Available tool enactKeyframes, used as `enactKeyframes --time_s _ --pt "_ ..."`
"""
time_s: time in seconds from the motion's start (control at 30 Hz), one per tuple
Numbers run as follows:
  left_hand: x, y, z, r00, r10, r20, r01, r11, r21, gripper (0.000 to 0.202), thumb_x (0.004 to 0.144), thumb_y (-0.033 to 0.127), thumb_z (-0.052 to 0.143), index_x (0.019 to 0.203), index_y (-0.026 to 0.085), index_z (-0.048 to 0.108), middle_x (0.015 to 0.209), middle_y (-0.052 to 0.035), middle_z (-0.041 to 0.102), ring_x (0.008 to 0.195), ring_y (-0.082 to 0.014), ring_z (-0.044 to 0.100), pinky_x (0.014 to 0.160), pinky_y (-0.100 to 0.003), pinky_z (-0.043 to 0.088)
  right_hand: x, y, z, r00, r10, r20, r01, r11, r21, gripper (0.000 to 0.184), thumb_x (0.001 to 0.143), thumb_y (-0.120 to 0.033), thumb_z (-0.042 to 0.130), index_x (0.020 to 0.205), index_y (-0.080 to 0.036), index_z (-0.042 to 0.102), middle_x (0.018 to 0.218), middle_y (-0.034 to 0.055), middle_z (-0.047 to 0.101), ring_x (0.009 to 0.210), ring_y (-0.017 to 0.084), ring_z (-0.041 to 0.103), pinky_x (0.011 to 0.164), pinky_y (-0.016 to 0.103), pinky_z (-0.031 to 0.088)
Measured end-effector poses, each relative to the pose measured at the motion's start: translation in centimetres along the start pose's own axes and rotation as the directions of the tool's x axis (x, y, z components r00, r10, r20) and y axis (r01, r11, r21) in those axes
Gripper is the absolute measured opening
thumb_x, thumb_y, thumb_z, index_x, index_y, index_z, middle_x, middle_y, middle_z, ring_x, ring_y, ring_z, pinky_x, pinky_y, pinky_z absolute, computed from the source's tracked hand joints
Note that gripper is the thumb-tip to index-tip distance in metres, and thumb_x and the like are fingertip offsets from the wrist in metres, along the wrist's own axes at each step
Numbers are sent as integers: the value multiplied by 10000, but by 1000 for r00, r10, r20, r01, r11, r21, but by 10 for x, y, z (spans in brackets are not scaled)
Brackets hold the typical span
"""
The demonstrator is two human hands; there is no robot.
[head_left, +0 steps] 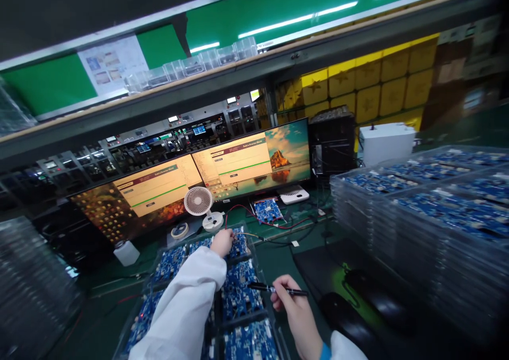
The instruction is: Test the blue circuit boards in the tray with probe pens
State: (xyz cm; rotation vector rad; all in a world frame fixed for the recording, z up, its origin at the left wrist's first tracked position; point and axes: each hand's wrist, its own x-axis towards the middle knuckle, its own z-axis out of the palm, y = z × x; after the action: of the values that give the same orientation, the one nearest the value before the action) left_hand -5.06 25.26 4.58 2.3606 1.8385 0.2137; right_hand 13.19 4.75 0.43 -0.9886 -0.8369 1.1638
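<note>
The right hand (292, 301) pinches a black pen (278, 290) level over the clear tray (262, 267) of blue circuit boards (238, 293), while the left hand (222, 242), fingers curled, rests on the far board (240, 246) beside a thin cable (250, 235), near the small white fan (199, 202) and two monitors (246, 164).

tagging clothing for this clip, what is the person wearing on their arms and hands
Both hands are bare, no gloves. The left hand comes out of a long, loose white sleeve, like a lab coat's, reaching to the wrist. The right hand has a white sleeve too, with a blue cuff showing at its edge. No rings or watch are visible.
</note>
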Motion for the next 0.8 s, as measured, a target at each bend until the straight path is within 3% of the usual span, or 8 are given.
enactKeyframes --time_s 0.2,0.43,0.57,0.67,0.8 --pt "-2 3 -1 1000 27 9 -27 1000 -2 76 804 193 578 846 177 639 933 -75 680 963 -205 621 873 -284 442 1 1 0 1000 21 -8 -21 999 35 416 707 -623 663 695 -215 578 590 -19 543 569 150 487 549 272 390" --pt "-14 13 -10 997 41 -65 -50 990 -131 140 882 148 418 936 164 545 871 -67 645 835 -171 616 799 -273 441 10 0 -7 994 51 -99 -32 983 183 312 670 -488 729 704 -216 582 604 -21 572 559 138 476 542 266 379" --pt "-53 23 -17 991 117 -71 -132 953 -274 98 850 151 440 860 186 531 763 -1 616 716 -127 585 719 -229 445 18 0 -19 983 117 -143 -55 926 374 235 657 -431 686 748 -240 582 623 -35 565 596 147 507 570 276 428" --pt "-91 31 -14 983 180 -28 -175 883 -435 76 798 162 485 823 194 550 712 26 594 704 -121 575 696 -216 448 24 2 -28 974 202 -106 -124 859 496 180 641 -398 635 689 -229 595 635 -17 582 612 153 545 629 305 486" --pt "-124 35 6 983 172 70 -74 708 -702 81 759 208 507 820 184 554 683 35 567 591 -107 551 594 -221 438 30 4 -34 945 326 34 -282 756 591 108 620 -292 579 576 -193 579 865 106 699 892 238 646 826 383 515"
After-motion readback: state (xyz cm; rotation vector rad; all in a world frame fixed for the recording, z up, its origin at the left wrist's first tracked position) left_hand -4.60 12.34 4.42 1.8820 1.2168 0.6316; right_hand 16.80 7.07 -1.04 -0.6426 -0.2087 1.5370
